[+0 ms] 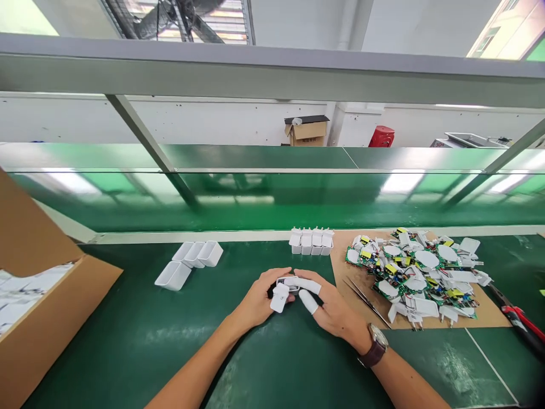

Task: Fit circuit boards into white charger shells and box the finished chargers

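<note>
the left hand (256,301) and the right hand (337,311) meet around one small white housing (280,297), both grasping it, so the piece sits between them at the middle of the near surface (166,358). gripping it from two sides likely steadies it while the fingers work; a white flap-like part hangs toward the wearer, and what lies inside is too small to tell. the forearms come in from the lower corners and form a wedge, wrists bent inward, fingers curled and tips almost meeting. white finger covers (307,284) sheathe two digits of the right hand, perhaps for protection or grip, and a watch (378,343) circles that wrist.

just beyond the hands, four white units (306,243) stand in a tight row, probably lined up to save room. to the left, four open white shells (174,275) are grouped within reach. to the right, a heap of circuit boards (419,272) lies on a brown sheet (489,318), which may shield the surface, with tweezers (377,313) at its near-left edge, handy to the right hand. farther out are red-and-black cutters (522,322) and, far left, an open carton (63,324) of white pieces (23,292).
</note>
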The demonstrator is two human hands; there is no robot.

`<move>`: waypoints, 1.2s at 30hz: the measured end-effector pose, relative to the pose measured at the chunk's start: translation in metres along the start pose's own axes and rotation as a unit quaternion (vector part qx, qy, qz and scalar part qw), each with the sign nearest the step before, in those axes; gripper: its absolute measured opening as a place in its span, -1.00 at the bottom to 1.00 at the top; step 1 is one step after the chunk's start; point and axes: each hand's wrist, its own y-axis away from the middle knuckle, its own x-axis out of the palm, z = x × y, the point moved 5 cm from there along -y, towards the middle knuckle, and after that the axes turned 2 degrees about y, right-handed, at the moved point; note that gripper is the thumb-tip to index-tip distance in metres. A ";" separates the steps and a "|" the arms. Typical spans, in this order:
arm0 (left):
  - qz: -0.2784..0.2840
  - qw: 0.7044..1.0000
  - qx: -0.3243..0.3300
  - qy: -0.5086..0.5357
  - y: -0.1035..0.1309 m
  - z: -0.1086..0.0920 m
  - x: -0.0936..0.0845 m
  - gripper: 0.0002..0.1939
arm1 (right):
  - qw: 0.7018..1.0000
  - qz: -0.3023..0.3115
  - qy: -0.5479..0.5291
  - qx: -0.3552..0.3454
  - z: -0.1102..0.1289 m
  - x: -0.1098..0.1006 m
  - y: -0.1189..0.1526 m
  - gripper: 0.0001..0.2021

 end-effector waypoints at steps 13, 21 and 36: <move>0.022 0.994 -0.051 0.091 0.007 -0.005 -0.009 0.02 | 0.991 0.002 0.112 -0.072 -0.003 0.019 -0.006 -0.46; -0.036 0.995 -0.067 0.071 0.004 -0.007 -0.006 -0.01 | 0.993 0.001 0.103 -0.052 -0.006 0.019 -0.010 -0.53; -0.073 0.996 0.040 -0.009 0.006 -0.012 -0.004 -0.27 | 0.994 0.016 0.109 -0.020 -0.007 0.018 -0.007 -0.54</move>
